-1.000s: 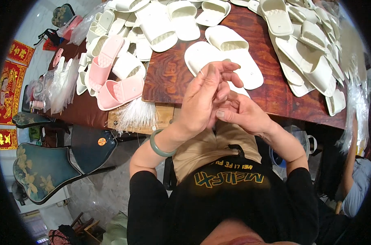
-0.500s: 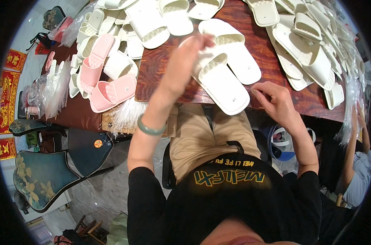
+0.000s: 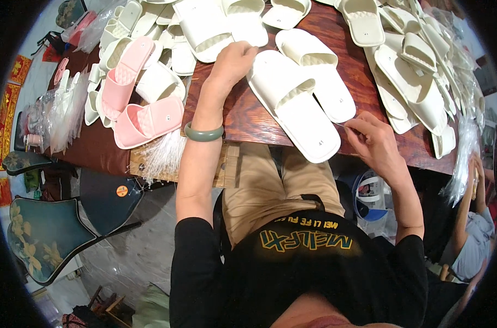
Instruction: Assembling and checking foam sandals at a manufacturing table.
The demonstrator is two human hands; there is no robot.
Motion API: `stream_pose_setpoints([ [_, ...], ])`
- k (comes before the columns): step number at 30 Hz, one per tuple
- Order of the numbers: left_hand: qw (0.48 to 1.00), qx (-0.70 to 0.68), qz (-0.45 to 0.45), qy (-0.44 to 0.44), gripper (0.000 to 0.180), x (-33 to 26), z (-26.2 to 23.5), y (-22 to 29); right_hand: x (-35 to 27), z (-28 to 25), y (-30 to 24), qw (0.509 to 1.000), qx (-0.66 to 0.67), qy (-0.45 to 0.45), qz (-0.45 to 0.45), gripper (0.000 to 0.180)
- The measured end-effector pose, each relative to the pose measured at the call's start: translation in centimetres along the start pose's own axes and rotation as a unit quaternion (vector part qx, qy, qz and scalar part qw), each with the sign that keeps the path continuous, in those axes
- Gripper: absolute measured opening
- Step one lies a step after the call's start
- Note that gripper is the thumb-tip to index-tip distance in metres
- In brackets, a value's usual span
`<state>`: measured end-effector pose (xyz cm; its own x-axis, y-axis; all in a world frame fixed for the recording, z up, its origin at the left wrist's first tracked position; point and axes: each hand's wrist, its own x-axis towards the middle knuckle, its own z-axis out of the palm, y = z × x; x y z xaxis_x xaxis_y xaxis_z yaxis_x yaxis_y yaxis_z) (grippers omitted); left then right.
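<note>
Two white slippers lie side by side on the reddish-brown wooden table, toes pointing away from me. The nearer white slipper (image 3: 306, 128) reaches over the table's front edge; the other white slipper (image 3: 336, 93) sits to its right, partly behind it. My left hand (image 3: 229, 65), wrist in a green bangle (image 3: 203, 133), is closed beside the nearer slipper's toe, close to the slippers at the back; anything in its fingertips is hidden. My right hand (image 3: 375, 141) pinches thumb and fingers together near the right slipper's heel; what they hold is too thin to name.
Pink slippers (image 3: 150, 120) and many white ones lie at left, beside a bundle of white strands (image 3: 163, 156). A pile of white slippers (image 3: 409, 82) and clear plastic bags (image 3: 460, 169) are at right. Another person's arm (image 3: 469, 202) shows far right. Chairs (image 3: 46, 235) stand left.
My left hand has moved left, off the nearer slipper's strap. My right fingers have come together in a pinch near the right slipper's heel. The view has shifted slightly.
</note>
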<state>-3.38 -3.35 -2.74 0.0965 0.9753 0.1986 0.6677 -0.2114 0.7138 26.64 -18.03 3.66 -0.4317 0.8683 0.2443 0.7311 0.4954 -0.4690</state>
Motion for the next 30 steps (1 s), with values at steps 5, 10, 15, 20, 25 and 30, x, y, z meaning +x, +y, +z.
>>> stream_pose_setpoints([
  [5, 1.000, -0.011, -0.012, 0.020, 0.044, 0.0, -0.1, -0.3, 4.2, 3.2, -0.5, 0.994, -0.041, 0.037, -0.097, 0.008],
  [10, 0.992, -0.124, -0.022, 0.033, 0.053, -0.2, -0.1, -0.4, 7.4, 5.8, -0.9, 0.984, -0.059, 0.095, -0.140, 0.006],
  [15, 0.988, -0.130, -0.081, 0.013, 0.057, -0.6, -0.9, 0.2, 8.1, 6.5, -0.9, 0.982, -0.053, 0.116, -0.139, 0.006],
  [20, 0.995, -0.090, -0.037, -0.013, 0.040, -1.0, -0.3, 0.3, 8.0, 6.8, -1.1, 0.982, -0.026, 0.131, -0.131, 0.006],
  [25, 0.996, -0.062, -0.031, 0.056, 0.021, -0.8, 0.7, 0.8, 7.7, 6.6, -0.8, 0.984, -0.011, 0.131, -0.121, 0.006],
  [30, 0.996, -0.064, -0.016, 0.067, 0.023, -0.6, 0.8, 1.1, 5.1, 3.3, -0.1, 0.990, -0.060, 0.080, -0.100, 0.005],
])
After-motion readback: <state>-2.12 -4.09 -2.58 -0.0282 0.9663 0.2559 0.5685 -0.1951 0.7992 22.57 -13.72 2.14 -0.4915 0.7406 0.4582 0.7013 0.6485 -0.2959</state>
